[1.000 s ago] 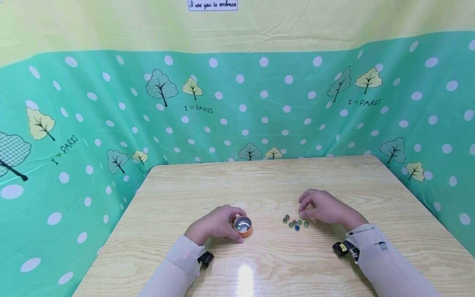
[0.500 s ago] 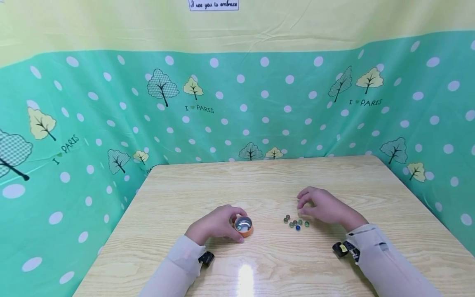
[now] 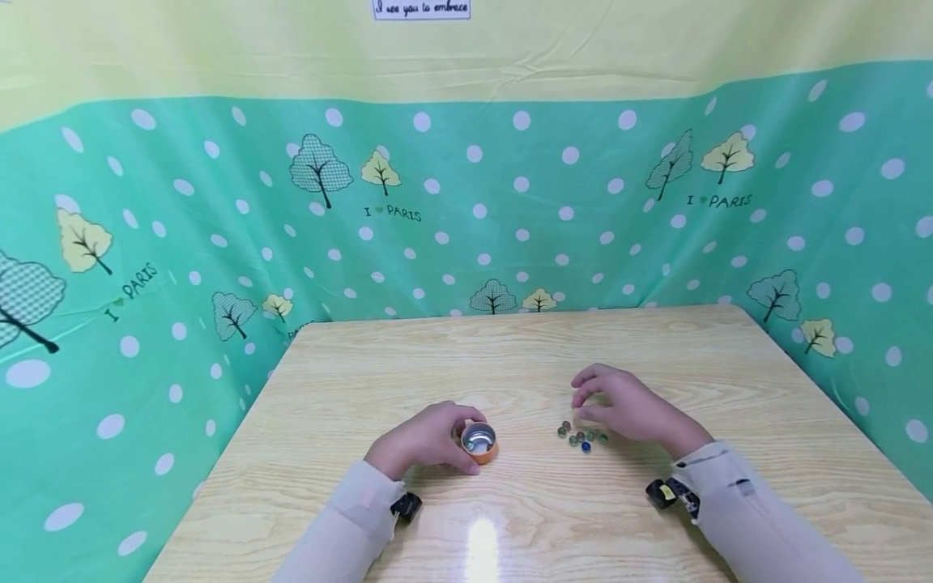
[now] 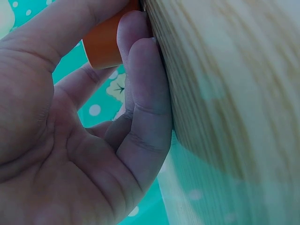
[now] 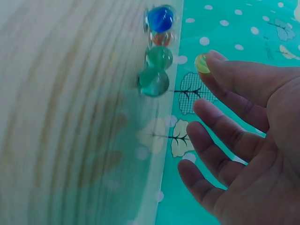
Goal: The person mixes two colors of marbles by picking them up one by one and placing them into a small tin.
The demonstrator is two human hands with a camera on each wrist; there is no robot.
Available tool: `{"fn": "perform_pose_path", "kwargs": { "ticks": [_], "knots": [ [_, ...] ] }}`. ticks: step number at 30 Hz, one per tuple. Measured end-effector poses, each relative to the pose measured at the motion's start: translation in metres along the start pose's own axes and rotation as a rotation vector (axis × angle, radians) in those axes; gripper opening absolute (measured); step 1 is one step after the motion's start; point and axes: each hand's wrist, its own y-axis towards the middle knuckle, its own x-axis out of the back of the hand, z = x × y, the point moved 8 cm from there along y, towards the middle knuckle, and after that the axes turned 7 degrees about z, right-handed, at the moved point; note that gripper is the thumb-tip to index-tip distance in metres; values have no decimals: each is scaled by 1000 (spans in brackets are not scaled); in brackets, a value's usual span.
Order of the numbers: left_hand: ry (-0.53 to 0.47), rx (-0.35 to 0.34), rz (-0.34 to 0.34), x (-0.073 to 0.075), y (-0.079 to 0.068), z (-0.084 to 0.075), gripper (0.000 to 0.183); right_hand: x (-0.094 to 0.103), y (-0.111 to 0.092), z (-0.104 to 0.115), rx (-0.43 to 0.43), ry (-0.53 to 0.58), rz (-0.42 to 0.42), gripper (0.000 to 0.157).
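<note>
With thumb and fingers around its side, my left hand [image 3: 430, 440] holds a small round orange tin [image 3: 492, 455] on the table. The tin has a silvery inside, and something small lies in it. In the left wrist view the orange wall of the tin [image 4: 104, 47] shows between the fingers. My right hand [image 3: 632, 407] pinches a yellow-green marble [image 5: 202, 63] between thumb and index finger, above the table; its other fingers are spread. Just below it lie several glass marbles, among them a blue marble [image 3: 586, 447] and a green marble [image 5: 154, 83].
A light wooden table [image 3: 408, 356] bears everything. Behind and beside it hangs a green and yellow curtain [image 3: 525, 219] with white dots and trees. A black wrist camera [image 3: 406, 507] sits on the left sleeve, another wrist camera [image 3: 661, 494] on the right.
My right hand has moved a little to the left and up, over the loose marbles. The left hand and the tin have stayed in place.
</note>
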Motion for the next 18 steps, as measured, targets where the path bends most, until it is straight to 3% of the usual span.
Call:
{"fn": "perform_pose_path", "kwargs": {
  "ticks": [18],
  "knots": [
    [-38, -19, 23, 0, -3, -7, 57, -9, 13, 23, 22, 8, -1, 5]
  ]
}}
